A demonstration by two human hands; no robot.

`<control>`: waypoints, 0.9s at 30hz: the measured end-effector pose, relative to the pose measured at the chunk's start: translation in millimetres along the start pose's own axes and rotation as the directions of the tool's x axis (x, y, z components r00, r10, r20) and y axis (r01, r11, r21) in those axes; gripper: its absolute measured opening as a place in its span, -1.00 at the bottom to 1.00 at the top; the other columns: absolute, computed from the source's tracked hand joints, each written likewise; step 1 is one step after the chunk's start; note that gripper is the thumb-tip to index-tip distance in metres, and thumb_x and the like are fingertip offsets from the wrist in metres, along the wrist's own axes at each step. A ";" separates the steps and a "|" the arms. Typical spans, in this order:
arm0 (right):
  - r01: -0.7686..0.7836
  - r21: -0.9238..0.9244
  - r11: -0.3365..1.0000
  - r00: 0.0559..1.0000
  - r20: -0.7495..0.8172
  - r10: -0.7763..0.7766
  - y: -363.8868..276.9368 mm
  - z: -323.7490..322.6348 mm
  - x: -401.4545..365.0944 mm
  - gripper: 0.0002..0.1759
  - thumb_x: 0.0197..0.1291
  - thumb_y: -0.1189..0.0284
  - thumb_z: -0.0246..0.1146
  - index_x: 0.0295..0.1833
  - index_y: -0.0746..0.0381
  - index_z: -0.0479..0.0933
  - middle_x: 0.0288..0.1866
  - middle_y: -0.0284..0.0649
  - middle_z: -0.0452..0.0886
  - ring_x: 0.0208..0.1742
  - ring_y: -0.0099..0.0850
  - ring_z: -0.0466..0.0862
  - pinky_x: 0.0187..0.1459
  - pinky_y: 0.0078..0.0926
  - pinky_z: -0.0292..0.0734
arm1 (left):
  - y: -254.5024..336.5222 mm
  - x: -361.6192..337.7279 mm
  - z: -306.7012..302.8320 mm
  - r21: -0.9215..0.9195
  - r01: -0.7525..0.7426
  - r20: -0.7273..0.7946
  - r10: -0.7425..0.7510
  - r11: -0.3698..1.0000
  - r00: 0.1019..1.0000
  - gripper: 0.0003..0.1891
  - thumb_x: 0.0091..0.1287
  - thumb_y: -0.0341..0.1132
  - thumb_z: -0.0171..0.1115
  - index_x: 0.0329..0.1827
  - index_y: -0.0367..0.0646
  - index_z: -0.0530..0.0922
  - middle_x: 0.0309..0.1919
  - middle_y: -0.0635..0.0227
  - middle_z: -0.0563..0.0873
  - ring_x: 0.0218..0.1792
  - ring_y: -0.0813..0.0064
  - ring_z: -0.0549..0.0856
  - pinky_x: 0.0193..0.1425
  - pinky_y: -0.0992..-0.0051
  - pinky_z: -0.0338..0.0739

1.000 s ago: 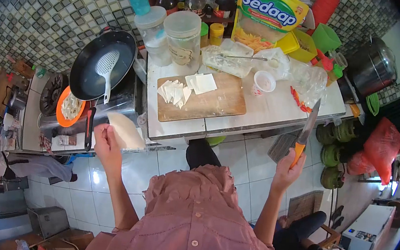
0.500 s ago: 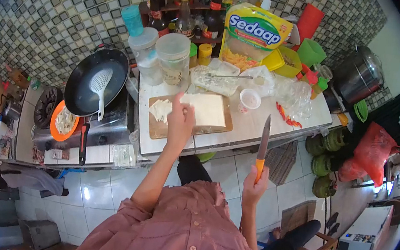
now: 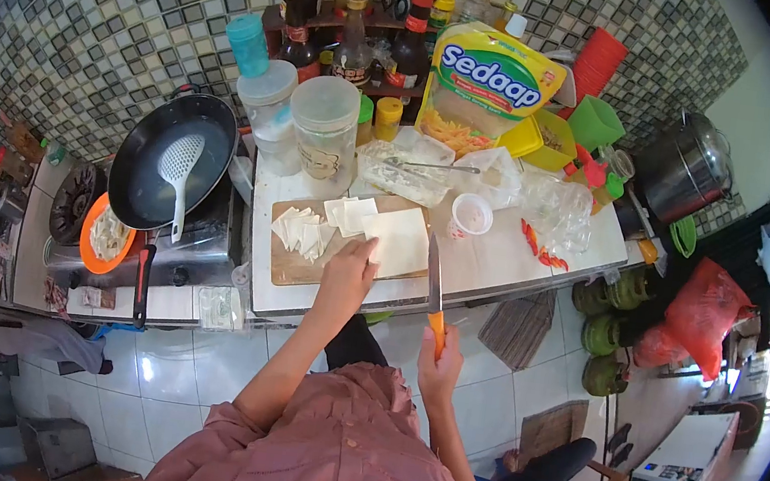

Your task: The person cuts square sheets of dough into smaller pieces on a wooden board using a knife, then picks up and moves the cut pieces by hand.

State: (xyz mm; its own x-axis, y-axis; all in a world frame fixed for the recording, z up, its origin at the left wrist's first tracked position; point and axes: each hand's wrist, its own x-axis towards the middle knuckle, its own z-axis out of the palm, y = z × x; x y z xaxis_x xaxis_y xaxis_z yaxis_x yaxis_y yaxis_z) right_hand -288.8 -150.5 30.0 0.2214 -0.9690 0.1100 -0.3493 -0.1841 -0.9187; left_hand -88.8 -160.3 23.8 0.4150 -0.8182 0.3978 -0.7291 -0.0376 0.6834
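**Left hand pins the sheet, right hand grips the knife**

Left hand (image 3: pixel 350 270) lies open and flat on the near corner of a large white dough sheet (image 3: pixel 397 240), which rests on the wooden cutting board (image 3: pixel 290 269) on the table (image 3: pixel 518 257). Right hand (image 3: pixel 439 363) is closed round the orange handle of a knife (image 3: pixel 434 280), its blade pointing to twelve o'clock along the sheet's right edge. At ten o'clock from the left hand sits a pile of small cut pieces (image 3: pixel 302 230), and at twelve o'clock two small squares (image 3: pixel 352 212). The large sheet shows no cut.
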 end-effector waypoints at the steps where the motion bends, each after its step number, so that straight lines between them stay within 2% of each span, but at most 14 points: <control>1: 0.001 -0.001 1.000 1.000 0.000 -0.001 0.2 2.0 1.8 -0.84 0.30 0.39 0.13 -0.21 0.27 0.40 -0.61 -0.39 0.29 -0.57 -0.68 0.26 -0.55 -0.63 0.20 | 1.6 0.9 -1.1 -0.032 -0.025 0.040 0.026 0.999 0.999 -0.63 0.09 -0.50 0.27 0.01 -0.27 0.54 -0.33 0.12 0.60 -0.48 0.25 0.62 -0.34 0.37 0.53; 4: 0.022 0.004 1.000 1.000 -0.022 -0.022 -0.1 7.3 5.4 -0.82 0.30 0.37 0.13 -0.20 0.28 0.39 -0.61 -0.38 0.27 -0.57 -0.67 0.26 -0.55 -0.61 0.20 | 2.3 0.1 -3.6 -0.070 0.077 0.080 -0.071 0.995 0.994 -0.65 0.09 -0.47 0.29 -0.01 -0.24 0.57 -0.19 0.13 0.58 -0.37 0.24 0.61 -0.22 0.32 0.51; 5: 0.011 -0.024 1.000 0.999 -0.030 -0.012 -1.1 8.6 6.9 -0.81 0.29 0.35 0.13 -0.23 0.27 0.38 -0.63 -0.27 0.31 -0.62 -0.53 0.34 -0.57 -0.52 0.25 | 2.6 0.4 -6.1 -0.071 0.077 0.083 -0.071 0.995 0.994 -0.65 0.09 -0.47 0.29 -0.01 -0.24 0.57 -0.19 0.13 0.58 -0.37 0.24 0.61 -0.22 0.32 0.51; 6: 0.000 -0.053 0.999 0.999 -0.039 -0.002 -2.3 9.9 8.5 -0.79 0.29 0.32 0.14 -0.25 0.25 0.37 -0.65 -0.15 0.35 -0.68 -0.38 0.42 -0.59 -0.42 0.30 | 3.1 0.8 -9.3 0.032 0.046 0.099 -0.049 0.998 0.994 -0.64 0.10 -0.43 0.30 0.00 -0.20 0.57 -0.11 0.15 0.55 -0.24 0.24 0.58 -0.15 0.30 0.49; 7: -0.001 -0.055 0.998 0.999 -0.040 -0.001 -3.9 11.5 10.2 -0.79 0.29 0.32 0.14 -0.25 0.25 0.37 -0.65 -0.15 0.35 -0.68 -0.38 0.42 -0.59 -0.42 0.30 | 3.7 1.0 -10.8 0.135 0.014 0.116 -0.030 0.991 0.993 -0.63 0.11 -0.38 0.31 0.02 -0.17 0.57 -0.03 0.16 0.52 -0.12 0.25 0.56 -0.07 0.28 0.47; 8: -0.004 -0.102 0.995 1.000 -0.028 0.001 -5.8 13.2 11.3 -0.79 0.29 0.32 0.12 -0.24 0.25 0.37 -0.63 -0.11 0.39 -0.66 -0.26 0.47 -0.58 -0.34 0.32 | 5.4 0.6 -9.9 0.133 0.016 0.117 -0.032 0.991 0.993 -0.63 0.11 -0.38 0.31 0.02 -0.17 0.57 -0.03 0.16 0.52 -0.12 0.25 0.56 -0.07 0.28 0.47; 9: -0.005 -0.149 0.989 1.000 -0.016 0.003 -7.1 15.1 12.3 -0.79 0.30 0.31 0.11 -0.22 0.24 0.37 -0.62 -0.06 0.44 -0.64 -0.14 0.52 -0.57 -0.26 0.35 | 7.9 0.1 -7.8 0.201 0.021 0.098 -0.041 0.979 0.994 -0.62 0.13 -0.32 0.30 0.05 -0.14 0.56 0.07 0.20 0.47 0.01 0.24 0.49 0.02 0.25 0.41; 10: -0.006 -0.151 0.988 1.000 -0.014 0.004 -6.3 18.0 13.7 -0.79 0.30 0.31 0.11 -0.22 0.24 0.37 -0.62 -0.06 0.44 -0.64 -0.14 0.52 -0.57 -0.26 0.35 | 10.0 -0.3 -5.3 0.268 0.027 0.078 -0.049 0.963 0.996 -0.60 0.16 -0.26 0.28 0.08 -0.11 0.54 0.18 0.24 0.42 0.14 0.24 0.42 0.11 0.22 0.35; 11: 0.029 -0.197 0.980 0.999 -0.009 -0.032 -4.1 21.6 15.1 -0.79 0.30 0.30 0.09 -0.20 0.24 0.37 -0.60 -0.02 0.48 -0.59 -0.05 0.54 -0.55 -0.19 0.37 | 10.9 -1.2 -2.6 0.267 0.030 0.078 -0.052 0.963 0.996 -0.60 0.16 -0.26 0.28 0.08 -0.11 0.54 0.18 0.24 0.42 0.14 0.24 0.42 0.11 0.22 0.35; 12: 0.064 -0.241 0.968 0.998 -0.002 -0.066 -3.0 24.1 16.2 -0.78 0.31 0.28 0.08 -0.18 0.23 0.36 -0.58 0.02 0.52 -0.54 0.05 0.56 -0.52 -0.12 0.40 | 11.2 -2.7 0.5 0.363 -0.044 0.060 0.024 0.931 0.998 -0.58 0.20 -0.22 0.24 0.12 -0.11 0.51 0.23 0.28 0.40 0.20 0.27 0.38 0.15 0.19 0.29; 13: 0.064 -0.243 0.968 0.998 0.002 -0.065 -4.0 25.5 17.8 -0.78 0.31 0.28 0.08 -0.18 0.23 0.36 -0.58 0.02 0.52 -0.54 0.05 0.56 -0.52 -0.12 0.40 | 11.0 -3.9 3.7 0.456 -0.113 0.049 0.102 0.883 0.994 -0.57 0.24 -0.19 0.20 0.17 -0.11 0.47 0.28 0.33 0.38 0.26 0.31 0.34 0.19 0.16 0.24; 16: 0.039 -0.332 0.943 0.999 0.049 -0.024 -6.6 29.2 23.5 -0.78 0.31 0.27 0.07 -0.15 0.21 0.35 -0.58 0.04 0.55 -0.51 0.07 0.58 -0.51 -0.04 0.42 | 5.3 -5.1 16.5 0.447 -0.113 0.075 0.089 0.887 0.993 -0.55 0.29 -0.19 0.13 0.22 -0.15 0.41 0.34 0.38 0.34 0.33 0.36 0.29 0.23 0.14 0.14; 22: 0.075 -0.375 0.924 0.996 0.075 -0.051 -7.0 34.1 23.5 -0.77 0.31 0.26 0.07 -0.13 0.20 0.34 -0.61 0.04 0.54 -0.55 0.06 0.58 -0.55 -0.04 0.42 | 2.1 5.3 25.3 0.491 -0.142 0.080 0.118 0.860 0.990 -0.53 0.27 -0.24 0.13 0.23 -0.20 0.40 0.31 0.35 0.36 0.35 0.45 0.29 0.29 -0.04 0.17; 27: 0.094 -0.372 0.924 0.995 0.073 -0.072 -6.3 37.0 20.6 -0.78 0.31 0.29 0.07 -0.12 0.22 0.34 -0.63 0.04 0.52 -0.57 0.04 0.58 -0.57 -0.06 0.42 | 1.3 4.5 26.5 0.520 -0.145 0.061 0.133 0.842 0.989 -0.53 0.30 -0.23 0.08 0.26 -0.18 0.38 0.33 0.35 0.36 0.36 0.47 0.31 0.34 -0.05 0.15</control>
State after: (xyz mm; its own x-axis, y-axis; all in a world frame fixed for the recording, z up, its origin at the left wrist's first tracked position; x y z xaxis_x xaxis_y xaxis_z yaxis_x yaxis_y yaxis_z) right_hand -248.4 -163.3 24.0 0.3119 -0.9386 0.1476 -0.6403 -0.3224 -0.6972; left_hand -102.3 -179.2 10.3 0.2810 -0.8492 0.4470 -0.9568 -0.2115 0.1995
